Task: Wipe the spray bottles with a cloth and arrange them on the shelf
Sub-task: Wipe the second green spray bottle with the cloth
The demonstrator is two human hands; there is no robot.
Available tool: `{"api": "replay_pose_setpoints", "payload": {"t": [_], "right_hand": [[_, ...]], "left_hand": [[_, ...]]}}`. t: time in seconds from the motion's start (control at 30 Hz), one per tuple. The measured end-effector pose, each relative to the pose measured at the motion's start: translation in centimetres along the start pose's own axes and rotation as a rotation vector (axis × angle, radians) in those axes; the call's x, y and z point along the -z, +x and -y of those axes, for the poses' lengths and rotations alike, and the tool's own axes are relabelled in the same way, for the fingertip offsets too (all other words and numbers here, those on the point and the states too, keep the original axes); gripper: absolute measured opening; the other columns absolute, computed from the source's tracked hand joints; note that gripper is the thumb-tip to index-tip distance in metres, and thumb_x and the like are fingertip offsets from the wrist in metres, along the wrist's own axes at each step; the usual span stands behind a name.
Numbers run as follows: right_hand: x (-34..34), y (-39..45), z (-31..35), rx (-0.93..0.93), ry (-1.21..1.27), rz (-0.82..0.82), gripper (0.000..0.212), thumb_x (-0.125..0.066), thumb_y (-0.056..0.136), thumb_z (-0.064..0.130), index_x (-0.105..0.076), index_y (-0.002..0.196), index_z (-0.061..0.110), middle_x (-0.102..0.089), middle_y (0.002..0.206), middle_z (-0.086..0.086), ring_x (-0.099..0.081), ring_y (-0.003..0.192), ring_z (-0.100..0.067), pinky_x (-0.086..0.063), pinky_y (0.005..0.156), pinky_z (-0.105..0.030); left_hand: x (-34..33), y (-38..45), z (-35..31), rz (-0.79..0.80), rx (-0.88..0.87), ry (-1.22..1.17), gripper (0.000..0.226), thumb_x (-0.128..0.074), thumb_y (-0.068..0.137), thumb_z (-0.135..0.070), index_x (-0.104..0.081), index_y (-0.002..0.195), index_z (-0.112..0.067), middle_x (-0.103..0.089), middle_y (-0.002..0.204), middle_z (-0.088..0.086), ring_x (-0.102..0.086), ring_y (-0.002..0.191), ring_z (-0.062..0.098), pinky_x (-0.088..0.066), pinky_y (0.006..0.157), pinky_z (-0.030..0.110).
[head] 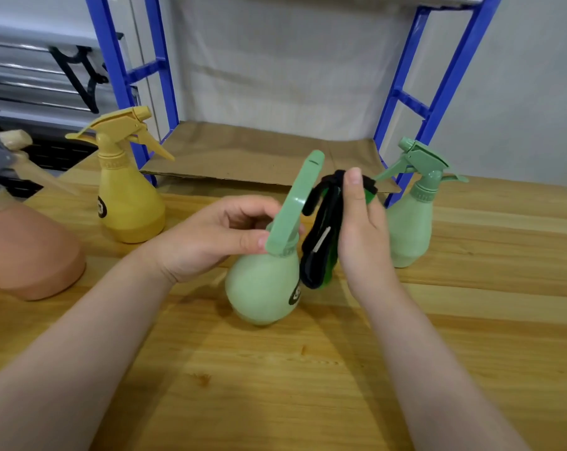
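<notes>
Left hand (pixel 210 236) grips the near green bottle (pixel 264 288) at its neck, over the table (pixel 308 385). Right hand (pixel 361 229) pinches the cloth (pixel 321 236) against its sprayer. Wiping under way. Shelf (pixel 243 151) holds no bottles; yellow bottle (pixel 129 196), far green bottle (pixel 412 222) and pink bottle (pixel 25 249) wait on the table.

Open stretch of wooden tabletop (pixel 275 385) in the near foreground, between the forearms. Ahead, flat brown cardboard sheet (pixel 259 154) on the low shelf, bare across its width, flanked by blue metal shelf uprights (pixel 135 79). Left approach narrowed by yellow plastic spray bottle (pixel 126 190) and terracotta-orange spray bottle (pixel 25 249). Right upright crowded by upright pale green spray bottle (pixel 412 222). Centre blocked by tilted pale green spray bottle (pixel 265 288) and black-and-green cloth (pixel 321 245).
</notes>
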State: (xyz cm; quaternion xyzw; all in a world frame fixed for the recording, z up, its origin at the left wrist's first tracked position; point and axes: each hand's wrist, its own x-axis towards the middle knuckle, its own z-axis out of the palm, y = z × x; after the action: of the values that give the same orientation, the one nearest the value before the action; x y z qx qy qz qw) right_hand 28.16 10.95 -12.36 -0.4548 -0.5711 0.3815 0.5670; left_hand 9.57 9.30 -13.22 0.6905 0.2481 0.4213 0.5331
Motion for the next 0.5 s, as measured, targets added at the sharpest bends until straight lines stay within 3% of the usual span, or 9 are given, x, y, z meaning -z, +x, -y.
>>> {"api": "replay_pose_setpoints", "payload": {"t": [0.1,0.2,0.23,0.33,0.4,0.5], "right_hand": [[0.3,0.2,-0.4,0.152,0.032,-0.095,0.035,-0.038,0.1,0.05,-0.057,0.092,0.022,-0.06,0.081,0.016,-0.056,0.079,0.011,-0.04,0.076,-0.008],[0.5,0.3,-0.7,0.25,0.058,-0.096,0.034,-0.038,0.098,0.048,-0.056,0.098,0.019,-0.06,0.082,0.022,-0.056,0.084,0.009,-0.04,0.08,-0.008],[0.5,0.3,-0.7,0.286,0.052,-0.079,0.034,-0.038,0.097,0.049,-0.055,0.099,0.02,-0.06,0.082,0.024,-0.056,0.083,0.01,-0.039,0.08,-0.007],[0.3,0.1,-0.8,0.366,0.016,-0.009,0.025,-0.038,0.094,0.047,-0.051,0.1,0.026,-0.06,0.084,0.033,-0.055,0.084,0.012,-0.038,0.079,-0.005],[0.1,0.1,-1.1,0.41,-0.032,0.025,0.019,-0.039,0.095,0.045,-0.049,0.103,0.03,-0.06,0.089,0.032,-0.056,0.089,0.011,-0.038,0.081,-0.006],[-0.2,-0.2,-1.5,0.439,-0.105,0.085,0.029,-0.04,0.096,0.049,-0.048,0.111,0.025,-0.061,0.097,0.015,-0.059,0.095,-0.001,-0.043,0.084,-0.018]], "left_hand": [[0.0,0.1,0.1,-0.165,-0.07,0.024,0.034,-0.078,0.073,-0.047,-0.074,0.099,-0.025,-0.071,0.099,-0.008,-0.064,0.091,0.009,-0.053,0.079,0.025],[0.3,0.5,0.4,-0.425,-0.145,0.304,0.031,-0.077,0.073,-0.052,-0.073,0.098,-0.035,-0.071,0.103,-0.007,-0.059,0.096,0.022,-0.048,0.09,0.046],[0.4,0.7,0.6,-0.493,-0.162,0.443,0.03,-0.076,0.072,-0.053,-0.071,0.098,-0.038,-0.07,0.102,-0.01,-0.058,0.098,0.021,-0.046,0.093,0.046],[0.4,0.9,0.9,-0.623,-0.205,0.805,0.032,-0.068,0.074,-0.056,-0.064,0.1,-0.039,-0.062,0.092,-0.023,-0.05,0.092,0.008,-0.041,0.089,0.026],[0.0,1.0,1.0,-0.685,-0.214,0.965,0.037,-0.064,0.076,-0.059,-0.066,0.104,-0.034,-0.057,0.09,-0.023,-0.048,0.09,0.012,-0.039,0.086,0.033],[-0.7,1.0,1.0,-0.731,-0.229,1.162,0.046,-0.06,0.078,-0.059,-0.072,0.103,-0.023,-0.061,0.091,-0.013,-0.046,0.088,0.017,-0.033,0.08,0.037]]}}
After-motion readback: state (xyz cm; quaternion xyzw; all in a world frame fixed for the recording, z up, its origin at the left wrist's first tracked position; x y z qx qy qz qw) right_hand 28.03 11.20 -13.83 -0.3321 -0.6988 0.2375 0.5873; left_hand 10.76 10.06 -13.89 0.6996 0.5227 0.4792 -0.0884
